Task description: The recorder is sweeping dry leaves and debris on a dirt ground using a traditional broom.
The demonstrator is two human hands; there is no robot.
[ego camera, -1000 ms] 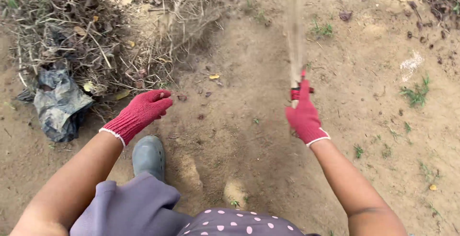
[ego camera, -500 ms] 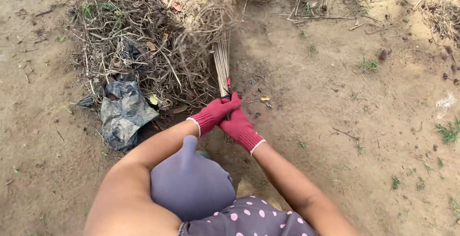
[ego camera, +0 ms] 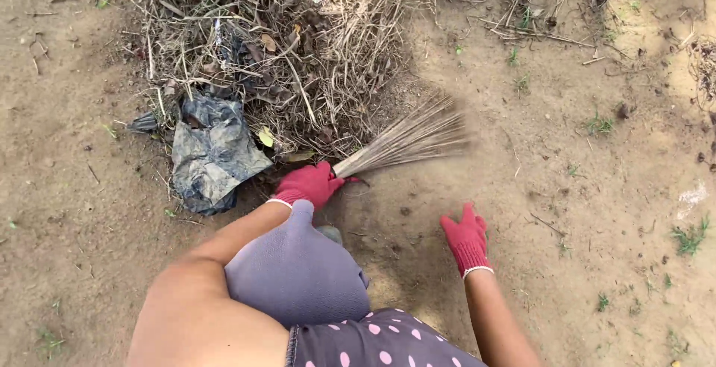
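Brush pile (ego camera: 298,46) blocks ahead; bare dirt (ego camera: 567,210) right.

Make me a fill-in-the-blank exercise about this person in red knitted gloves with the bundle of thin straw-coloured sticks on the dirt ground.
1. The bundle of thin straw-coloured broom sticks is gripped by the ____ hand.
2. The right hand holds ____.
3. The crumpled grey plastic sheet lies at the edge of a pile of dry ____.
4. Both hands wear knitted gloves coloured ____.

Missing words: left; nothing; twigs; red
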